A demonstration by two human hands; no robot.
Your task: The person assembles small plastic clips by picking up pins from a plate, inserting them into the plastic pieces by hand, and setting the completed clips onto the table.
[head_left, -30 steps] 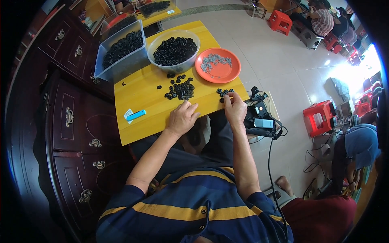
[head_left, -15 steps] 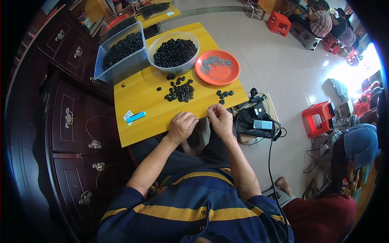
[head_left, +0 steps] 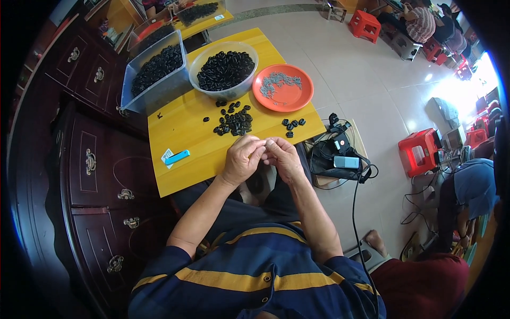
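My left hand (head_left: 241,160) and my right hand (head_left: 283,159) meet at the near edge of the yellow table (head_left: 204,173). Both have their fingers pinched together, tip to tip; whatever is between them is too small or hidden to make out. Just beyond lies a loose pile of small black oval parts (head_left: 235,123). A smaller group of black parts (head_left: 289,125) sits to the right. Behind that group is an orange plate (head_left: 287,105) with many thin grey pins (head_left: 277,85) on it.
A clear round tub (head_left: 227,96) and a translucent bin (head_left: 186,82), both full of black parts, stand at the back. A light-blue tool (head_left: 177,157) lies on a white label at left. Dark drawers (head_left: 95,159) border the left; cables and a bag (head_left: 325,159) sit right.
My hands have come together; the left hand has moved right and up to meet the right one. The view has shifted slightly. The piles look the same.
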